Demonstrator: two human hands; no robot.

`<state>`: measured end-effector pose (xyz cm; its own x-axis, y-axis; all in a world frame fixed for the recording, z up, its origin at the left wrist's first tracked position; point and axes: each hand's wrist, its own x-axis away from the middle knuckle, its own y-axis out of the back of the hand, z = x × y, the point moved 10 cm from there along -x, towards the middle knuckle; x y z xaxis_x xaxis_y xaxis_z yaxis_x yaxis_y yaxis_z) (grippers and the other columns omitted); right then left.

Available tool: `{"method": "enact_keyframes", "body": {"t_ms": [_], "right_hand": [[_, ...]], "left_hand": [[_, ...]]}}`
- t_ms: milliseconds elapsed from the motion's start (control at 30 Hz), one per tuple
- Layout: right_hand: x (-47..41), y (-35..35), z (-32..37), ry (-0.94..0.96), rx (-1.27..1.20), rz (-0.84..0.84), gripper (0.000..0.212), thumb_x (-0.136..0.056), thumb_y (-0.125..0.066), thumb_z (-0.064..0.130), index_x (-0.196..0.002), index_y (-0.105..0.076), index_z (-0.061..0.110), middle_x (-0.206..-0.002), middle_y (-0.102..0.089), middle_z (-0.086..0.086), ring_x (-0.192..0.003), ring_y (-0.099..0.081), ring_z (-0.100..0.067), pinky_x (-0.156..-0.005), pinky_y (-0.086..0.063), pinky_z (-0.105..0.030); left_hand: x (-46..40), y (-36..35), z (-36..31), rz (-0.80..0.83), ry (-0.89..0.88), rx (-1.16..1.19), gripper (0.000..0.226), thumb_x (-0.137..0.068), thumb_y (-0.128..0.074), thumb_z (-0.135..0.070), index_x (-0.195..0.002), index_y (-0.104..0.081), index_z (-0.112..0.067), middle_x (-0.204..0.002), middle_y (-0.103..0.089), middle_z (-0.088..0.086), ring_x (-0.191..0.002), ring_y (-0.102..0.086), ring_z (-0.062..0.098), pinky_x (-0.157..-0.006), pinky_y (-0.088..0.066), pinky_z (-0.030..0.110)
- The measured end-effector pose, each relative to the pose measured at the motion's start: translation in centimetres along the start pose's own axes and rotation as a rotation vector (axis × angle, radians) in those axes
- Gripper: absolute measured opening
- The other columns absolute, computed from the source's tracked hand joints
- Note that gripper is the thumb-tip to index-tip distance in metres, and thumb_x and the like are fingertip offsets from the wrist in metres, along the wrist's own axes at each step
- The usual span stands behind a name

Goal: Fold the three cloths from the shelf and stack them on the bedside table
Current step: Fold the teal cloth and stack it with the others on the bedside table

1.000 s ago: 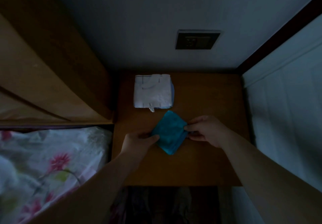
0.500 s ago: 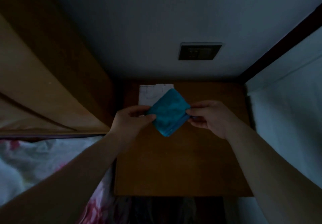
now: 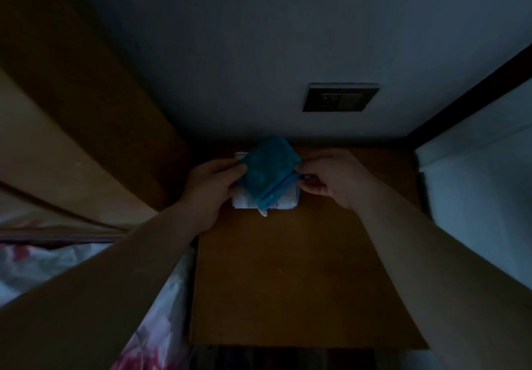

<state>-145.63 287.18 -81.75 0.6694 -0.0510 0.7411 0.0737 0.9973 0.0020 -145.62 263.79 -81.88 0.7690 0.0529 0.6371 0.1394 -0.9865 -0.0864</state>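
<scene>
A folded teal cloth [image 3: 266, 168] is held between both my hands over a folded white cloth [image 3: 244, 201] at the back left of the wooden bedside table [image 3: 288, 277]. My left hand [image 3: 211, 188] pinches the teal cloth's left corner. My right hand [image 3: 331, 179] pinches its right corner. The teal cloth hides most of the white cloth, and only the white front edge and a small tag show. I cannot tell whether the teal cloth touches the white one. The room is very dim.
A wooden bed headboard [image 3: 72, 139] rises at the left, with flowered bedding [image 3: 43, 266] below it. A dark wall socket plate [image 3: 339, 97] sits on the wall behind the table. A pale panel [image 3: 475, 197] stands at the right.
Both hands lifted the teal cloth from the table's middle and carried it away from me, over the white cloth at the back. The camera tilted so the table appears lower.
</scene>
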Motion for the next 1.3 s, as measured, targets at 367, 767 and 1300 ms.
{"method": "enact_keyframes", "body": {"t_ms": [367, 767, 1300], "right_hand": [[-2.0, -2.3, 1.5, 0.103, 0.082, 0.002, 0.015, -0.092, -0.072, 0.009, -0.094, -0.071, 0.023, -0.103, -0.073, -0.005, -0.093, -0.069, -0.017, -0.067, -0.057, -0.026], [-4.5, -3.0, 2.0, 0.176, 0.205, -0.07, 0.013, -0.092, -0.073, 0.011, -0.101, -0.069, 0.02, -0.105, -0.07, -0.007, -0.096, -0.069, -0.02, -0.075, -0.062, -0.036], [1.3, -2.2, 6.3, 0.698, 0.698, -0.371, 0.043, -0.099, -0.063, 0.034, -0.138, -0.057, 0.017, -0.126, -0.058, 0.007, -0.116, -0.053, -0.006, -0.095, -0.046, -0.022]], "left_hand": [[0.2, 1.6, 2.5, -0.101, 0.058, -0.072, 0.029, -0.089, -0.071, -0.005, -0.117, -0.064, -0.008, -0.109, -0.069, 0.007, -0.097, -0.069, 0.017, -0.084, -0.059, 0.033], [0.8, 0.5, 4.2, -0.023, 0.104, -0.186, 0.033, -0.08, -0.083, -0.014, -0.106, -0.063, -0.016, -0.11, -0.07, 0.006, -0.098, -0.073, 0.019, -0.09, -0.06, 0.037], [3.3, 0.1, -3.3, -0.155, -0.391, -0.71, 0.028, -0.099, -0.056, -0.036, -0.126, -0.05, -0.032, -0.132, -0.05, -0.009, -0.12, -0.051, 0.006, -0.089, -0.047, 0.021]]}}
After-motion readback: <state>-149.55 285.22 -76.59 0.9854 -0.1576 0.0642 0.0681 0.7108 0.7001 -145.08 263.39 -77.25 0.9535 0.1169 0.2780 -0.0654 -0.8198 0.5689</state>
